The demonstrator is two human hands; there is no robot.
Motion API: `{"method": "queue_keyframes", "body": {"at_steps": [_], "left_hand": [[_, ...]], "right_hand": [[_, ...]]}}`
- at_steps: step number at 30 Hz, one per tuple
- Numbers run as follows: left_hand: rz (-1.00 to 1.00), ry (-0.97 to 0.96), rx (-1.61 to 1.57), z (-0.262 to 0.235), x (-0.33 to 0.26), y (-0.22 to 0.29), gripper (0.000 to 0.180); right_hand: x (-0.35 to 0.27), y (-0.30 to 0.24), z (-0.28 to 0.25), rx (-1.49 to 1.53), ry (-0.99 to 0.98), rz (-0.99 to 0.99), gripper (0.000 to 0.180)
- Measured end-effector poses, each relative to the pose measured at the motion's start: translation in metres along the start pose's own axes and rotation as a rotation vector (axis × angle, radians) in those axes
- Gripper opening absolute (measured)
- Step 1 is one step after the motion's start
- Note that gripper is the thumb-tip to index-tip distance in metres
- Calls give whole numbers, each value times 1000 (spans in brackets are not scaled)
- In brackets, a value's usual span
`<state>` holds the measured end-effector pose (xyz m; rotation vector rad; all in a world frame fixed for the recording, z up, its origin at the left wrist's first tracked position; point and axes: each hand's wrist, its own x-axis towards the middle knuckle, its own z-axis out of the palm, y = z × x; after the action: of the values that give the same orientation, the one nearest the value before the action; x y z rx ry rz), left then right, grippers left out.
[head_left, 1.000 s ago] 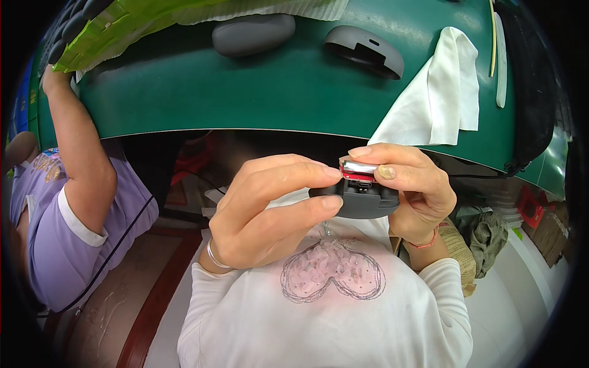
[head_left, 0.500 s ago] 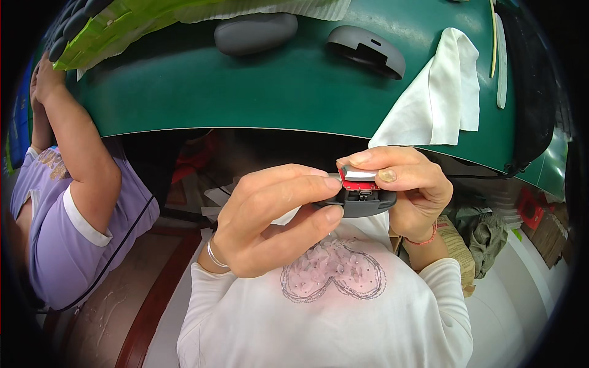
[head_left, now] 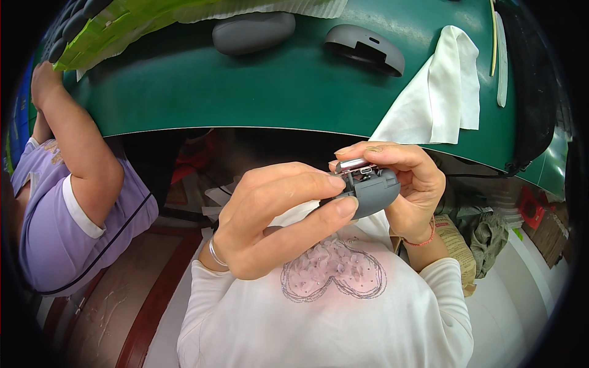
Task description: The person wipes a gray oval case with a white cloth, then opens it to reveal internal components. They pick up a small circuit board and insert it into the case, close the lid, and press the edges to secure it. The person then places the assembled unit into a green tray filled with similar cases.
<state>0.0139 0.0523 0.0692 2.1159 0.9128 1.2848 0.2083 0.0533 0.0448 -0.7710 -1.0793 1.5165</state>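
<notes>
Green tabletop fills the upper field, its near edge bowed by the lens. On it, from left to right, lie a rounded dark grey case, a hollow grey shell with a notched rim, and a folded white cloth draped to the near edge. Off the table's near edge, in front of the person's white top, a small grey casing sits tilted between the two hands, its opening exposing a silver part and a connector port. Left hand: thumb and forefinger are closed on the casing's left end. Right hand: fingers curl about its far and right sides, gripping it. At left, a co-worker in lilac extends an arm toward the table.
</notes>
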Motion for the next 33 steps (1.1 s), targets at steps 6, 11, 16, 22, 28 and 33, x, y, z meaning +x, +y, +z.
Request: {"method": "queue_keyframes", "body": {"at_steps": [6, 11, 16, 22, 28, 33], "left_hand": [[2, 2, -3, 1, 0, -1, 34], [-38, 17, 61, 2, 3, 1, 42], [-60, 20, 49, 0, 4, -1, 44], [-213, 112, -66, 2, -1, -5, 46], [-407, 70, -163, -3, -6, -4, 46], [-459, 120, -237, 2, 1, -6, 39]], "right_hand": [[-1, -2, 0, -17, 13, 39, 38], [0, -1, 1, -26, 9, 35, 37], [1, -1, -2, -91, -48, 14, 36], [0, -5, 0, -2, -98, 130, 48], [-3, -1, -5, -45, -119, 95, 47], [-2, -3, 2, 82, -49, 168, 32]]}}
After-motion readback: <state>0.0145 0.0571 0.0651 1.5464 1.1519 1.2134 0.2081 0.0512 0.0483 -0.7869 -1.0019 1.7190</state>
